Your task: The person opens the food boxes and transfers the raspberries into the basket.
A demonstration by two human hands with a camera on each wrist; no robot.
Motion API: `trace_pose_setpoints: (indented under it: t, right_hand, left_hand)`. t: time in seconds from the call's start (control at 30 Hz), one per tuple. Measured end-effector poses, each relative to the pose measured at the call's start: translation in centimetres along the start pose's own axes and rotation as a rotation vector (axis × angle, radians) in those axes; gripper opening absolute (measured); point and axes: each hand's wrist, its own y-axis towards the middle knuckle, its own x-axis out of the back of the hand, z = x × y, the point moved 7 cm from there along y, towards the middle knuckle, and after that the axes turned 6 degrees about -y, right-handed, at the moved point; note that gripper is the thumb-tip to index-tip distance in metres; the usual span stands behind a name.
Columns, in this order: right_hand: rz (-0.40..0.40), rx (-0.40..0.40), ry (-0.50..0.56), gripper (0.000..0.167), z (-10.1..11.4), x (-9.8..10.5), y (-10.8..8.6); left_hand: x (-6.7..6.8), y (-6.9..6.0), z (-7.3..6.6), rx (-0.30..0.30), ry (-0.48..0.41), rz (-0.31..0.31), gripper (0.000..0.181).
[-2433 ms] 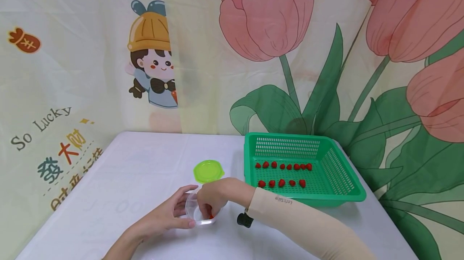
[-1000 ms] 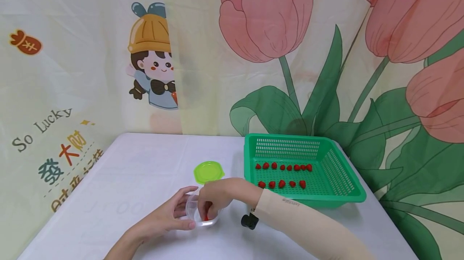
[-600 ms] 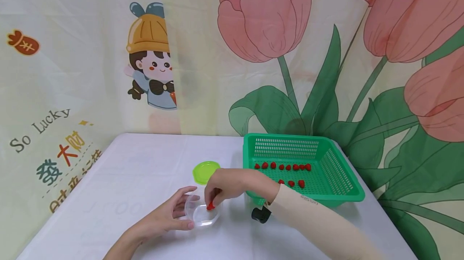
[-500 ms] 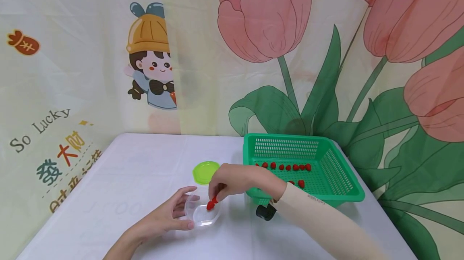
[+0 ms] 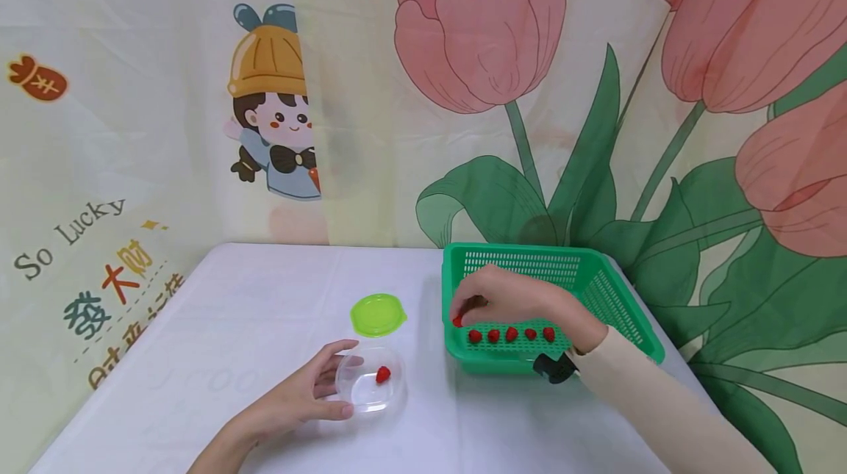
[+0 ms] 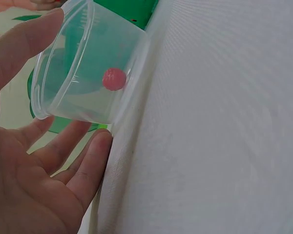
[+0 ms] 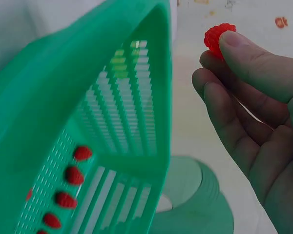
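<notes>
My left hand (image 5: pixel 307 389) holds a clear plastic tub (image 5: pixel 366 395) on the table, thumb on the near side and fingers at the far side. One raspberry (image 5: pixel 383 374) lies at the bottom of the tub. Over the left part of a green plastic basket (image 5: pixel 486 365) is my right hand (image 5: pixel 503 294). It pinches another raspberry (image 7: pixel 219 39) between thumb and fingertips, clear in the right wrist view. Below that hand a front row of raspberries (image 5: pixel 512 334) lies on the basket floor. The hand and forearm cover the back row in the head view.
A lime-green lid (image 5: pixel 377 314) lies on the white tablecloth (image 5: pixel 284 297) behind the tub. A black wrist camera (image 5: pixel 554 368) sits under my right wrist, in front of the basket's near wall. A printed curtain (image 5: pixel 364 128) hangs behind the table.
My right hand has come up out of the tub with one raspberry and moved right, over the basket. One raspberry stays in the tub. My left hand keeps its hold.
</notes>
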Motion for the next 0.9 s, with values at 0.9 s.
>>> trace_pose_setpoints:
  t: [0.9]
  right_hand:
    - [-0.093, -0.250, -0.043, 0.010, -14.1, -2.1, -13.7]
  left_hand:
    - [0.0, 0.0, 0.2, 0.007, -0.006, 0.002, 0.093]
